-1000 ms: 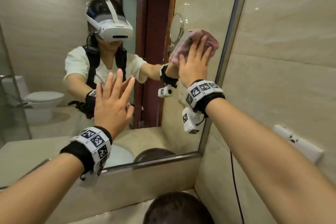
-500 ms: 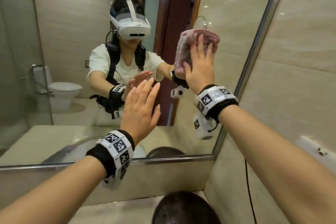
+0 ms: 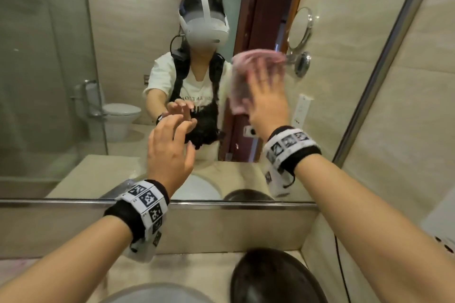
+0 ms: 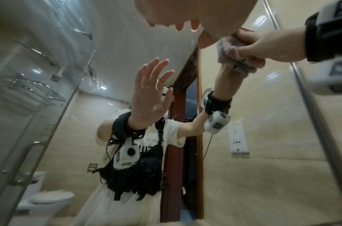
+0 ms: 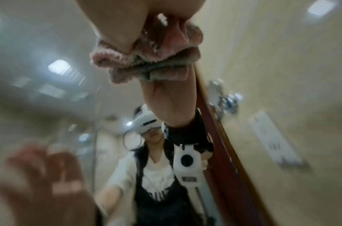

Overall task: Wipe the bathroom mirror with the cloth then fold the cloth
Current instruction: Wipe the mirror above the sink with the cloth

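The pink cloth [image 3: 240, 81] lies bunched against the bathroom mirror [image 3: 118, 76], right of centre and blurred by motion. My right hand [image 3: 267, 96] presses it to the glass with spread, straight fingers. In the left wrist view the right hand [image 4: 262, 45] has its thumb tucked under the cloth [image 4: 232, 50], pinching it. The right wrist view shows the cloth [image 5: 146, 61] squeezed between hand and glass. My left hand [image 3: 170, 145] is raised lower left of the cloth, fingers straight, holding nothing. Its fingertips [image 4: 177, 26] hang short of the glass.
The mirror's metal frame [image 3: 384, 56] runs up the right side, with a tiled wall beyond. A dark round object [image 3: 275, 278] sits on the beige counter [image 3: 197, 268] below. A black cable [image 3: 342, 265] hangs by the right wall.
My right hand has carried the cloth left and down across the mirror, away from the right frame. The left hand stays raised with straight fingers. My view has turned left.
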A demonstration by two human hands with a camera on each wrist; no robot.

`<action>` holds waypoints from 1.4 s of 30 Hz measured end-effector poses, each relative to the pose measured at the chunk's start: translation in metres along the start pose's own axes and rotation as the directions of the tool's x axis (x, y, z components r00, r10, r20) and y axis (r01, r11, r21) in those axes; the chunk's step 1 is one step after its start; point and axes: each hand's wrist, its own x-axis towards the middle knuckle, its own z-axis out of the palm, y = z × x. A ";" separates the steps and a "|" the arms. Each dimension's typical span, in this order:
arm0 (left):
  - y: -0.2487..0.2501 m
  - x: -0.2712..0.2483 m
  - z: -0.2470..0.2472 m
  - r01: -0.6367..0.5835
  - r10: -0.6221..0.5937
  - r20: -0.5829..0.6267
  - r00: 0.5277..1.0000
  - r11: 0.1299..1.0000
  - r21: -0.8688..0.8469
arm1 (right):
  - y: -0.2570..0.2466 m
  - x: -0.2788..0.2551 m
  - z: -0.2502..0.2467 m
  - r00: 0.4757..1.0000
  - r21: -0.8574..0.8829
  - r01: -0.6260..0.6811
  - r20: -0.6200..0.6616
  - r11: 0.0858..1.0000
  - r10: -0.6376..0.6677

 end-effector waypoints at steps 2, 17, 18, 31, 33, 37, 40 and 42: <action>0.002 0.000 0.001 0.000 0.000 0.015 1.000 1.000 -0.001 | 0.013 0.009 -0.011 0.934 0.159 -0.350 -0.009 0.923 0.356; 0.001 -0.089 0.028 0.072 -0.070 0.205 0.976 0.997 0.000 | -0.050 -0.143 0.110 0.746 -0.119 0.650 0.286 0.750 -0.601; 0.000 -0.098 0.030 0.076 -0.074 0.220 0.973 0.997 0.000 | -0.054 -0.152 0.115 0.732 -0.102 0.658 0.320 0.746 -0.602; 0.014 -0.132 0.053 0.272 -0.194 0.482 0.854 0.957 -0.097 | -0.039 -0.197 0.127 0.758 0.020 0.577 0.360 0.817 -0.544; 0.021 -0.133 0.058 0.411 -0.223 0.603 0.766 0.891 -0.192 | -0.036 -0.201 0.121 0.781 0.066 0.515 0.373 0.854 -0.500; 0.040 -0.135 0.058 0.643 -0.281 0.762 0.584 0.733 -0.223 | -0.034 -0.203 0.097 0.897 0.198 0.137 0.391 0.971 -0.206; 0.050 -0.130 0.052 0.724 -0.292 0.806 0.514 0.651 -0.226 | -0.032 -0.213 0.080 0.877 0.514 -0.301 0.480 0.803 0.022; 0.055 -0.126 0.044 0.756 -0.253 0.841 0.478 0.606 -0.247 | -0.038 -0.221 0.062 0.889 0.691 -0.437 0.431 0.575 0.158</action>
